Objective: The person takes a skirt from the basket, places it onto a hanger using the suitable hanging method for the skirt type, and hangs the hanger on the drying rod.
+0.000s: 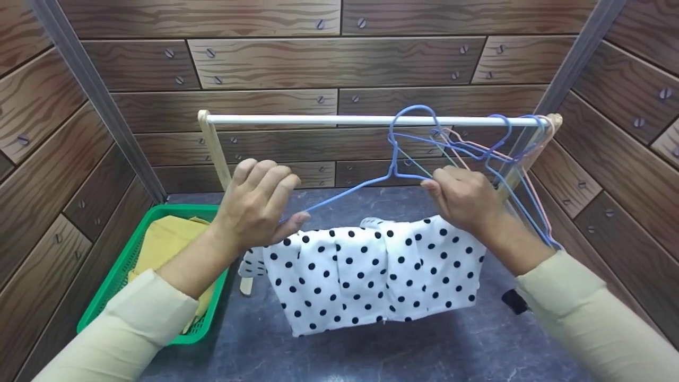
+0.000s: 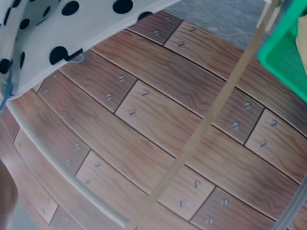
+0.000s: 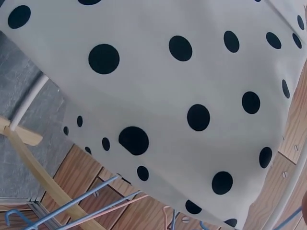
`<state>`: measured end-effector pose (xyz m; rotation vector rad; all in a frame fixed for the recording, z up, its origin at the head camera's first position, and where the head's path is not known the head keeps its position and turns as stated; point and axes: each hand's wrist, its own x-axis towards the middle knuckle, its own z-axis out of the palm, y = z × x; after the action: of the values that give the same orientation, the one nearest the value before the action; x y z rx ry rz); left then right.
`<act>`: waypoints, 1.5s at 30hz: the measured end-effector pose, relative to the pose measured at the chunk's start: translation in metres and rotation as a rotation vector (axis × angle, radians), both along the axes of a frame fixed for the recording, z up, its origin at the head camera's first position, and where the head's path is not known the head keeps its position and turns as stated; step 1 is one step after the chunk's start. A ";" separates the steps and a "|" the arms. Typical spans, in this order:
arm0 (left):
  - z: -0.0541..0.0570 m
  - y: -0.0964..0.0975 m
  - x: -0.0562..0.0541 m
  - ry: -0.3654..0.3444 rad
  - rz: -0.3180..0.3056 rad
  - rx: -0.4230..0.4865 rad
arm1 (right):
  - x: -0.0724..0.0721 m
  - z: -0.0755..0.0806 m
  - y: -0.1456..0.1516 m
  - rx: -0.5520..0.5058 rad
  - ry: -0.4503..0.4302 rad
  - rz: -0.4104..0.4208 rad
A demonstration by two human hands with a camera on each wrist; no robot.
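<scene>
In the head view, a blue clothes hanger (image 1: 350,192) stands with its hook up in front of the white rail; whether the hook touches the rail I cannot tell. My right hand (image 1: 464,196) grips the hanger's right shoulder. By the left end of the hanger is my left hand (image 1: 260,201), its thumb held apart from its loosely bent fingers. Below both hands hangs a white garment with black dots (image 1: 371,276); its exact kind is unclear. The garment (image 2: 91,24) fills the upper left of the left wrist view, and the garment (image 3: 158,91) covers most of the right wrist view.
The white rail (image 1: 297,120) runs between wooden posts. Several blue and pink hangers (image 1: 530,185) hang at its right end. On the left, a green basket (image 1: 204,334) holds yellow cloth (image 1: 170,239). A small black object (image 1: 514,301) lies near my right sleeve. Wood-patterned walls surround the grey floor.
</scene>
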<state>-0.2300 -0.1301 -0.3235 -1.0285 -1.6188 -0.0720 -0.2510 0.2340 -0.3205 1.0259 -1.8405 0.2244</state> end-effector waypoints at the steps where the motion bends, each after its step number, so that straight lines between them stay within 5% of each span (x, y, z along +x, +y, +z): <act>1: -0.001 0.000 -0.002 -0.020 -0.004 -0.048 | -0.001 -0.001 0.000 0.000 0.000 0.006; 6: -0.009 0.002 -0.005 -0.069 -0.013 -0.271 | -0.005 -0.004 0.004 0.010 0.014 0.035; 15: -0.015 0.009 0.005 -0.219 -0.010 -0.397 | -0.015 -0.015 0.012 0.001 0.040 0.107; 25: -0.026 0.017 0.034 -0.339 -0.133 -0.328 | -0.021 -0.020 0.009 0.075 0.095 0.083; 32: -0.030 0.030 0.063 -0.461 -0.170 -0.264 | -0.021 -0.023 0.001 0.137 0.233 -0.149; 35: -0.033 0.039 0.074 -0.497 -0.148 -0.233 | -0.021 -0.023 -0.005 0.145 0.218 -0.227; 39: -0.039 0.053 0.089 -0.517 -0.033 -0.175 | -0.020 -0.024 -0.017 0.150 0.153 -0.270; 45: -0.049 0.079 0.105 -0.539 0.107 -0.049 | -0.011 -0.027 -0.039 0.041 -0.097 -0.248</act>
<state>-0.1245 -0.0515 -0.3725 -1.0092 -2.1699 -0.2561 -0.2621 0.1952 -0.3472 0.8161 -2.0472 0.0895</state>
